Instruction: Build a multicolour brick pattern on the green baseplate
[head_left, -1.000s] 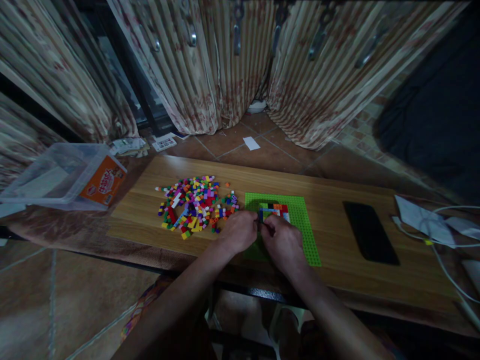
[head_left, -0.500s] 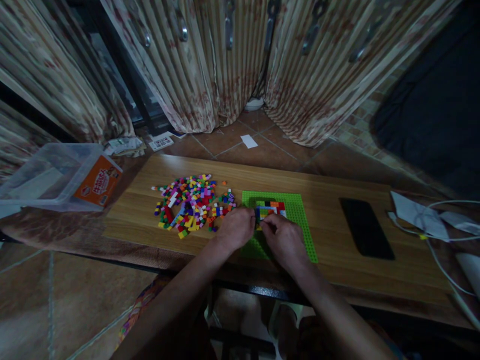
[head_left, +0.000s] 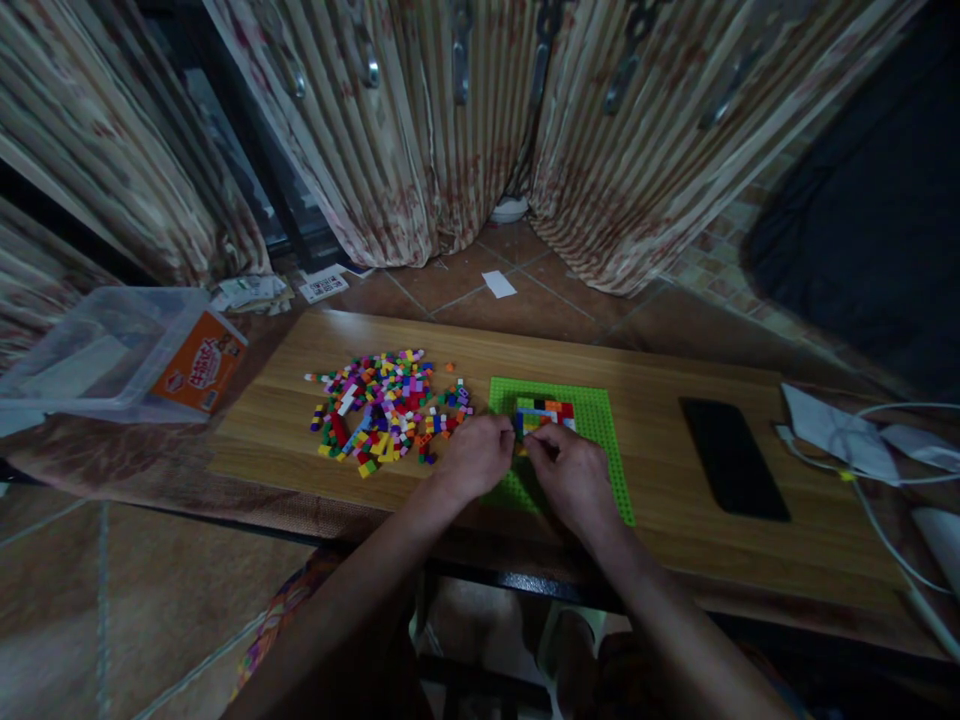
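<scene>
"Left hand [head_left: 478, 455] and right hand [head_left: 571, 470] of mine sit close together in the head view, over the near left part of the flat, bright-green studded plastic baseplate [head_left: 592, 410]."

"Pinching anything?"

"On the right, my thumb and forefinger come nearly tip to tip; on the left, my fingers are curled in. Whether either grips a piece, I can't tell: it's too small and dark there."

"And the build?"

"That low, rectangular assembly of red, orange, blue, white and green plastic bricks [head_left: 546, 411] is on the baseplate, its near side partly hidden by my fingertips."

"Which step are you on?"

"Close fingertip work at its near left corner, I judge; fitting or adjusting, I can't say."

"What does the next move call for?"

"Probably lined-up studs and a straight, gentle press, without nudging neighbouring bricks."

"Loose ones?"

"A heaped scatter of small multicoloured plastic bricks [head_left: 382, 400] lies just beside my left hand, on the light-brown wood-grain board [head_left: 645, 385]."
</scene>
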